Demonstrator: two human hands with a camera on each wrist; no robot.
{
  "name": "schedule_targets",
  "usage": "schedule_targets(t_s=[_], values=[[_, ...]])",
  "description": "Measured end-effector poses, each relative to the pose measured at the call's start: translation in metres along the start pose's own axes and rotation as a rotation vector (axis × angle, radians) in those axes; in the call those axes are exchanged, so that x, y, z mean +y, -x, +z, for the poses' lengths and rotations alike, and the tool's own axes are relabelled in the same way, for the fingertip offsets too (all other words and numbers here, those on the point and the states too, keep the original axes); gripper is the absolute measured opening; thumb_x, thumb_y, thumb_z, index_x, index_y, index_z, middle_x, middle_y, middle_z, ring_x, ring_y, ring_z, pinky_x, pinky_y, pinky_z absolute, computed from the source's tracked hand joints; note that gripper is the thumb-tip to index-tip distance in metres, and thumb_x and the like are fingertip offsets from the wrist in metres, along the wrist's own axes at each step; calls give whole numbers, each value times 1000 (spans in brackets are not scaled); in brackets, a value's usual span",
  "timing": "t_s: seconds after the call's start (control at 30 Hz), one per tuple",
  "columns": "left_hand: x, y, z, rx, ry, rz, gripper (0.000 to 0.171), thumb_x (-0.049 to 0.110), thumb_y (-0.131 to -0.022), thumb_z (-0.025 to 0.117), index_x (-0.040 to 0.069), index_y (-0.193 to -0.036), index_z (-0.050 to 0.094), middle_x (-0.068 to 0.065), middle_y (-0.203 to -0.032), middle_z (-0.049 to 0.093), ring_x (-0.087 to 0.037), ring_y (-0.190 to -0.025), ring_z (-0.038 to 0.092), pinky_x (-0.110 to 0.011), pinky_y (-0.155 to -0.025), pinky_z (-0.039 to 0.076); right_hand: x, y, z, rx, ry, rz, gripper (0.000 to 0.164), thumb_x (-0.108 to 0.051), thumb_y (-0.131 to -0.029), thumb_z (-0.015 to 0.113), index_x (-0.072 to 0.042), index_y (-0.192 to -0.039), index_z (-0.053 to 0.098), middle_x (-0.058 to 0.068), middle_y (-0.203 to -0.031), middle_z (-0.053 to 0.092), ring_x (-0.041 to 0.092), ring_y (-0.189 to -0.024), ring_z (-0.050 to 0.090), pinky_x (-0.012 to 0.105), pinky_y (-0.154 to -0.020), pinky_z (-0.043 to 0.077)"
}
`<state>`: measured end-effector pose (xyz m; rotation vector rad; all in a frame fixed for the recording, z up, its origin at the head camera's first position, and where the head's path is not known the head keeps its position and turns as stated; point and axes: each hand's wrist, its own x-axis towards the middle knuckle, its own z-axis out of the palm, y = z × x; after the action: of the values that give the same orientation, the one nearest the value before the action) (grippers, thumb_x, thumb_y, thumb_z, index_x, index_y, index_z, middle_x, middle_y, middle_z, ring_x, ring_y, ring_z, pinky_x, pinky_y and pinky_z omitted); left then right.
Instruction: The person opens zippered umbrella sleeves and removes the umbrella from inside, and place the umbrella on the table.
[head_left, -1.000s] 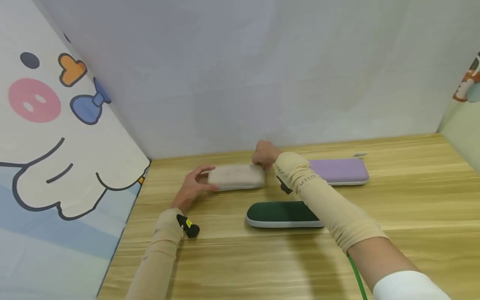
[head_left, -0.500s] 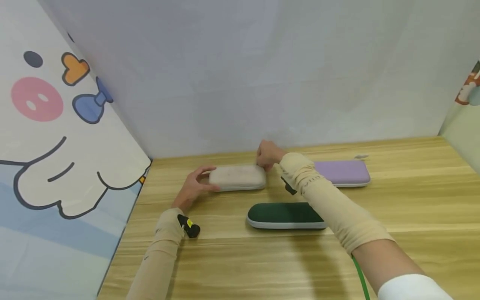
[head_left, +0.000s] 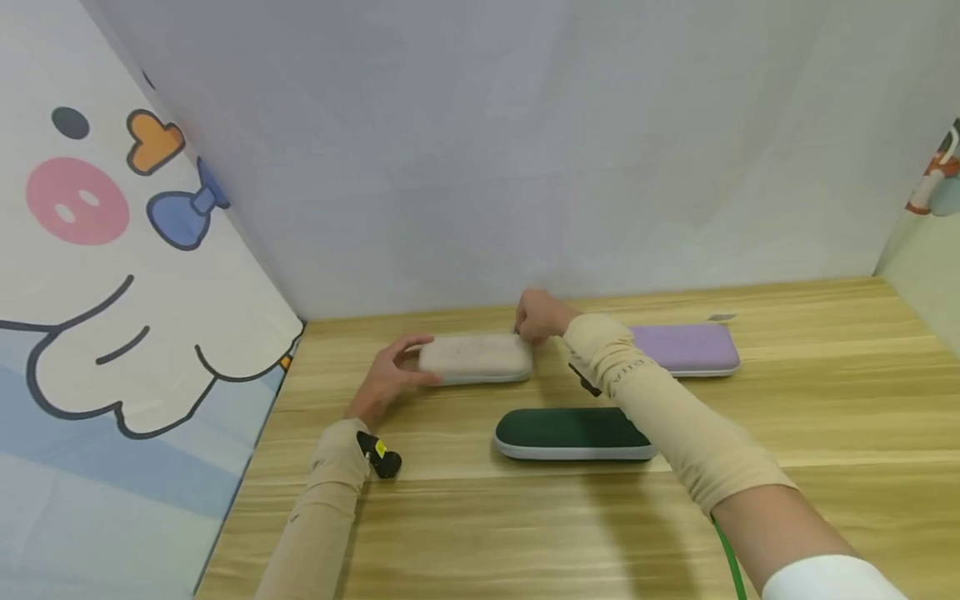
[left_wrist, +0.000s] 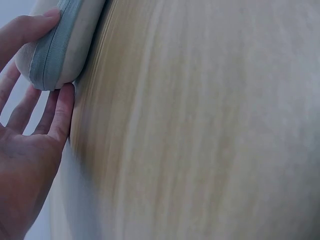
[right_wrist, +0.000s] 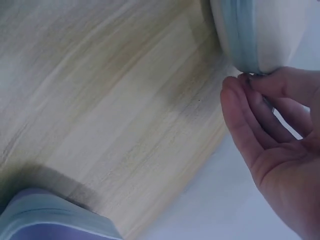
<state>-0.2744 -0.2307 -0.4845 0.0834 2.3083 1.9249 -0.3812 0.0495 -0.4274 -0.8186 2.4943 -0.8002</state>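
The beige case (head_left: 474,358) at far left looks matt and cloth-covered, with a woven fabric zip band (left_wrist: 53,47). The purple case (head_left: 686,347) at far right and nearer green case (head_left: 570,428) look smooth and matt. The wood-grained tabletop (head_left: 480,525) has a soft sheen; the sleeves (head_left: 667,417) are wrinkled cloth.
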Motion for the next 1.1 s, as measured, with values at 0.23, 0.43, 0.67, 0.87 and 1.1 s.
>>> schedule_targets(t_s=[0.23, 0.43, 0.67, 0.87, 1.1], values=[[-8, 1, -1, -35, 7, 25, 73, 13, -70, 84, 19, -135, 51, 0, -139, 45, -24, -120, 50, -38, -87, 49, 2, 1, 5, 96, 141, -143, 36, 16, -71, 47, -10, -45, 47, 2, -52, 54, 11, -45, 34, 23, -44, 31], [-11, 6, -4, -87, 63, 43, 76, 8, -73, 82, 17, -140, 46, -5, -141, 42, -27, -120, 50, -39, -87, 50, -7, 12, 10, 128, 125, -122, 39, 18, -73, 49, -10, -47, 43, 5, -53, 55, 16, -60, 56, 24, -50, 35], [-13, 10, -7, -80, 43, 78, 74, 9, -71, 83, 18, -137, 50, -7, -138, 45, -27, -119, 52, -39, -86, 50, -15, 20, 15, 127, 113, -91, 42, 17, -78, 50, -10, -47, 42, 13, -59, 63, 29, -86, 68, 27, -54, 37], [-14, 7, -7, -78, 27, 97, 74, 11, -71, 84, 17, -136, 50, -8, -137, 47, -27, -118, 53, -38, -86, 50, -12, 21, 14, 136, 153, -97, 47, 16, -77, 50, -15, -45, 34, -2, -45, 39, 10, -50, 46, 24, -46, 26], [-12, 7, -7, -69, 32, 72, 76, 7, -71, 83, 12, -138, 48, -9, -137, 47, -27, -119, 52, -38, -87, 49, -7, 24, 14, 131, 162, -94, 43, 15, -78, 52, -8, -43, 45, -6, -42, 30, 8, -43, 18, 22, -44, 22]])
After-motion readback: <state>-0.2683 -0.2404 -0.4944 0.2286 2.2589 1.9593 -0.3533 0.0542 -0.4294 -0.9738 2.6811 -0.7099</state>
